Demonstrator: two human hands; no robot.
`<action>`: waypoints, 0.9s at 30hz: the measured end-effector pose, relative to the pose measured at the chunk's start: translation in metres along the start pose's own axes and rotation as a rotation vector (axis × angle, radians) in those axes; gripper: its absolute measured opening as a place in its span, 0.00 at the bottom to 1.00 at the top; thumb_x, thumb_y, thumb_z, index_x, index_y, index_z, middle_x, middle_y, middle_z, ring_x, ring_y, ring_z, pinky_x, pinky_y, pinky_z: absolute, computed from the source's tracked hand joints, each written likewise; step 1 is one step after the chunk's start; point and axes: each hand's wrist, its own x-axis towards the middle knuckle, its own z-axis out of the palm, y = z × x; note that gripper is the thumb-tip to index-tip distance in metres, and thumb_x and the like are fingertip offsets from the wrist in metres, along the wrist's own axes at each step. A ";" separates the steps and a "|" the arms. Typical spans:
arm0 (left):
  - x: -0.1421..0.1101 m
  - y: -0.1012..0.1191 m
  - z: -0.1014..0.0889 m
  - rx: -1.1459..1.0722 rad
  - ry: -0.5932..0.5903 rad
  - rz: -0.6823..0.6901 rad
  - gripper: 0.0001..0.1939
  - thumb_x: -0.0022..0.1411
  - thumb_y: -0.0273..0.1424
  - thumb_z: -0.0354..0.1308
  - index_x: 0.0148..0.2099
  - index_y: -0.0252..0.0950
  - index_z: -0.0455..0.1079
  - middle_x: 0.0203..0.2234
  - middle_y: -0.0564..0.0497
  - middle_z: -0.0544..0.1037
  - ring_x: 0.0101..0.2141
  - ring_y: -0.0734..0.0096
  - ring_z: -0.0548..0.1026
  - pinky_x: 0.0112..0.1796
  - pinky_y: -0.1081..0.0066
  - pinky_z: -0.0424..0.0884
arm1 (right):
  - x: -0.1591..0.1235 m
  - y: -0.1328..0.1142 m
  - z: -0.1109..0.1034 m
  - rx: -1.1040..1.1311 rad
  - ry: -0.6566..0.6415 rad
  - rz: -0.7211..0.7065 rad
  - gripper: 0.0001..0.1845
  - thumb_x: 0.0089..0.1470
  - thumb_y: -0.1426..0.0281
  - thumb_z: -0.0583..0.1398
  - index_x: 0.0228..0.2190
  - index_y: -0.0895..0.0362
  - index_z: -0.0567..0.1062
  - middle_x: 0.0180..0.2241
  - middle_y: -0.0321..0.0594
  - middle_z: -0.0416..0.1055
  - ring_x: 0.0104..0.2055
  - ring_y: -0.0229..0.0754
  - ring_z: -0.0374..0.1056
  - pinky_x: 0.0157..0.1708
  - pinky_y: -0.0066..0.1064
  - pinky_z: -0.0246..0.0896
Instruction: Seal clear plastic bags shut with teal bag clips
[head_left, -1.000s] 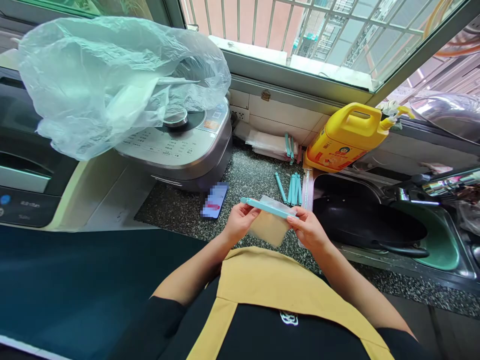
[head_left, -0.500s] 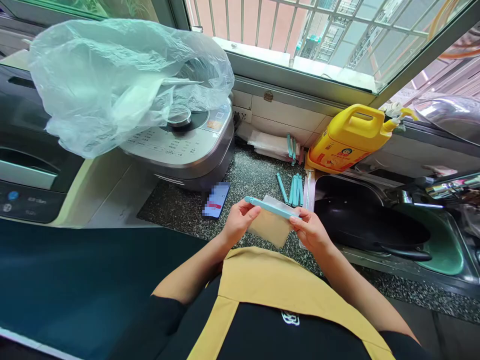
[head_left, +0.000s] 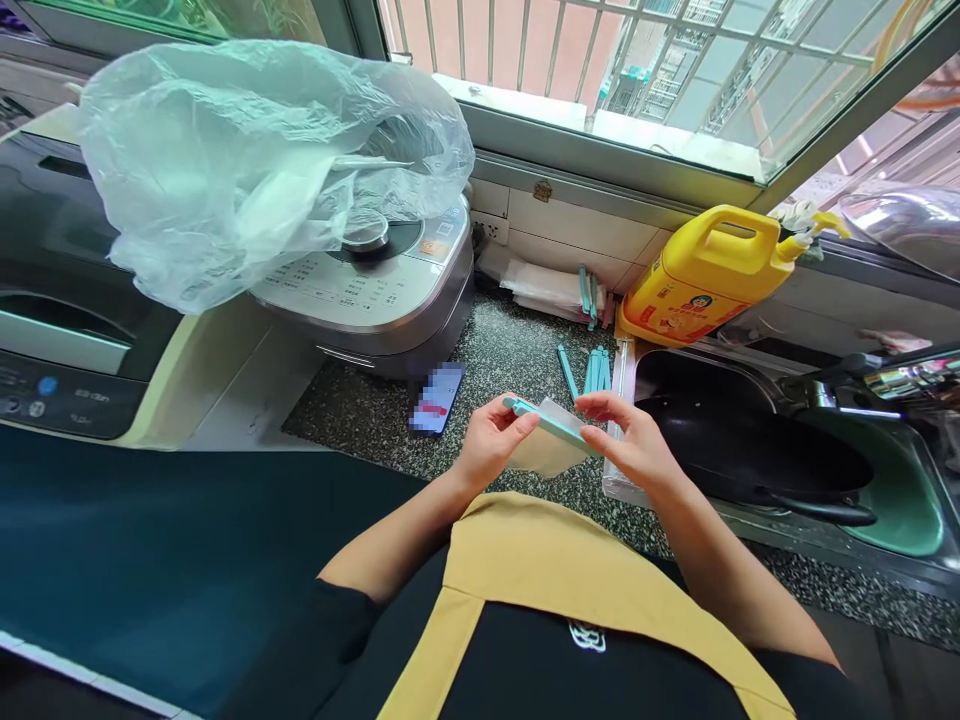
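Pinched between thumb and fingers of my left hand [head_left: 491,440] is the left end of a teal bag clip [head_left: 555,425], held tilted in front of the apron. The clip lies across a small clear bag [head_left: 546,458] with something tan in or behind it, its flap showing above the clip. At the clip's right end, my right hand [head_left: 634,440] has thumb and fingers spread apart; whether the thumb touches the clip I cannot tell. Several matching teal clips [head_left: 598,370] lie on the counter beyond, one of them [head_left: 568,372] set apart.
On the speckled counter [head_left: 360,425] are a phone [head_left: 436,398] and a rice cooker [head_left: 375,320] under a plastic bag [head_left: 247,170]. Clipped packets [head_left: 544,290] lie by the wall. A yellow jug [head_left: 697,280] stands beside the sink, where a black wok [head_left: 757,455] rests.
My right hand's fingers have opened from their grip on the clip's right end. The clip and bag have tilted, while my left hand keeps hold. The view has shifted slightly.
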 end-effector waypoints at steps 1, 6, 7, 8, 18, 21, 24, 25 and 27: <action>0.000 0.001 0.001 0.007 -0.016 -0.010 0.17 0.47 0.42 0.66 0.26 0.33 0.68 0.20 0.56 0.66 0.23 0.78 0.63 0.27 0.76 0.61 | 0.003 -0.006 0.001 -0.052 -0.019 -0.032 0.18 0.44 0.56 0.65 0.34 0.54 0.76 0.34 0.41 0.74 0.37 0.43 0.67 0.39 0.34 0.61; 0.003 0.001 0.000 0.027 -0.023 -0.002 0.17 0.46 0.42 0.67 0.27 0.33 0.71 0.22 0.55 0.69 0.25 0.77 0.66 0.30 0.75 0.63 | 0.011 -0.017 0.017 -0.112 -0.121 -0.041 0.15 0.48 0.57 0.61 0.23 0.57 0.73 0.23 0.37 0.69 0.28 0.38 0.62 0.29 0.29 0.56; 0.004 0.000 -0.001 0.017 -0.010 0.007 0.17 0.45 0.42 0.67 0.28 0.33 0.71 0.22 0.54 0.70 0.26 0.76 0.66 0.30 0.75 0.63 | 0.012 -0.017 0.019 -0.102 -0.125 -0.032 0.16 0.48 0.57 0.61 0.22 0.58 0.73 0.22 0.37 0.68 0.27 0.37 0.61 0.28 0.29 0.55; 0.005 0.000 -0.002 0.001 0.009 0.019 0.17 0.45 0.42 0.67 0.29 0.33 0.72 0.23 0.54 0.71 0.26 0.76 0.67 0.30 0.76 0.64 | 0.012 -0.017 0.020 -0.093 -0.128 -0.023 0.17 0.48 0.56 0.61 0.22 0.58 0.72 0.22 0.36 0.67 0.26 0.37 0.60 0.27 0.28 0.54; 0.006 -0.008 -0.001 -0.119 0.132 0.001 0.18 0.41 0.42 0.70 0.29 0.33 0.74 0.26 0.51 0.77 0.27 0.76 0.70 0.32 0.75 0.67 | 0.009 -0.009 0.021 -0.063 -0.162 0.011 0.16 0.48 0.57 0.60 0.25 0.58 0.73 0.23 0.35 0.66 0.27 0.37 0.59 0.27 0.28 0.53; 0.006 -0.009 0.001 -0.119 0.142 -0.034 0.19 0.39 0.43 0.70 0.29 0.33 0.75 0.25 0.51 0.76 0.26 0.76 0.70 0.31 0.75 0.67 | 0.007 -0.004 0.022 -0.043 -0.168 0.027 0.16 0.48 0.57 0.61 0.27 0.58 0.74 0.24 0.36 0.67 0.27 0.37 0.59 0.28 0.28 0.54; 0.006 -0.009 0.002 -0.113 0.151 -0.051 0.20 0.38 0.43 0.71 0.29 0.33 0.75 0.24 0.51 0.76 0.25 0.76 0.69 0.30 0.74 0.67 | 0.006 -0.003 0.021 -0.037 -0.168 0.038 0.16 0.48 0.57 0.61 0.24 0.58 0.72 0.22 0.36 0.65 0.27 0.37 0.58 0.27 0.28 0.53; 0.006 -0.008 0.002 -0.113 0.151 -0.049 0.19 0.38 0.43 0.71 0.29 0.33 0.76 0.24 0.51 0.76 0.25 0.77 0.69 0.30 0.74 0.67 | 0.006 -0.004 0.021 -0.035 -0.169 0.037 0.16 0.48 0.57 0.61 0.23 0.58 0.72 0.22 0.36 0.65 0.27 0.37 0.58 0.27 0.28 0.52; 0.006 -0.008 0.002 -0.108 0.149 -0.038 0.19 0.38 0.42 0.71 0.28 0.33 0.76 0.24 0.51 0.76 0.25 0.77 0.69 0.30 0.75 0.67 | 0.006 -0.004 0.021 -0.030 -0.164 0.034 0.16 0.48 0.57 0.61 0.22 0.58 0.71 0.22 0.35 0.64 0.27 0.37 0.57 0.27 0.28 0.52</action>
